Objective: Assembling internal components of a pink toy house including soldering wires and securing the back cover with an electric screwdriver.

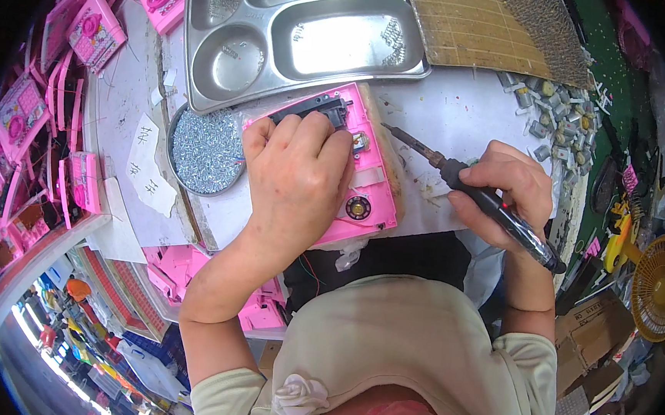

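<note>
My left hand is closed over a pink plastic housing, its fingers curled down at a black part near the far edge. The fingertips are hidden, so I cannot tell what they pinch. Inside the housing sit a small silvery part and a round black speaker at the near right. To the right, my right hand grips a soldering iron by its black handle. Its thin tip points toward the far left, just beyond the housing's right edge, apart from it.
A steel compartment tray stands behind the housing. Left lies a round dish of small screws, then torn paper and stacked pink toy parts. Cardboard with small metal pieces and loose small motors lie at far right.
</note>
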